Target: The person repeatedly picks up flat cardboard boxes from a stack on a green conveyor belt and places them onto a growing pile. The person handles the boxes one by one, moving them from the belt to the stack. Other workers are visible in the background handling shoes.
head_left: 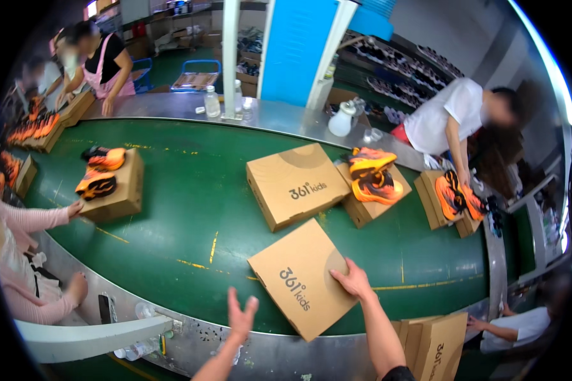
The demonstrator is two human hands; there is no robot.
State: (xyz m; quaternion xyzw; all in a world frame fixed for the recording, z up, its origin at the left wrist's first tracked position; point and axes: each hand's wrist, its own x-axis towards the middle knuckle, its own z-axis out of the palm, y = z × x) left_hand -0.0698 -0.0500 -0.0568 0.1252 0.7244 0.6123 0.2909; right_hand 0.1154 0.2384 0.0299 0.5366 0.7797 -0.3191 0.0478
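A closed brown cardboard shoe box (302, 279) lies at an angle near the front edge of the green conveyor belt. At its right side is my right hand (354, 279), thumb on the lid and the other fingers partly hidden past the edge, gripping it. My left hand (240, 315) is held off the box's left side, fingers apart, holding nothing. Just beyond lies another closed shoe box (295, 184). Touching that one on the right is a box (378, 206) with a pair of orange and black sneakers (374, 174) on top.
More orange sneakers (102, 171) ride on a box at left, touched by a person's hand (74, 208). At right, a person in white reaches to sneakers (457, 195) on boxes. Stacked boxes (435, 346) stand beside my right forearm. A metal ledge (203, 340) borders the belt.
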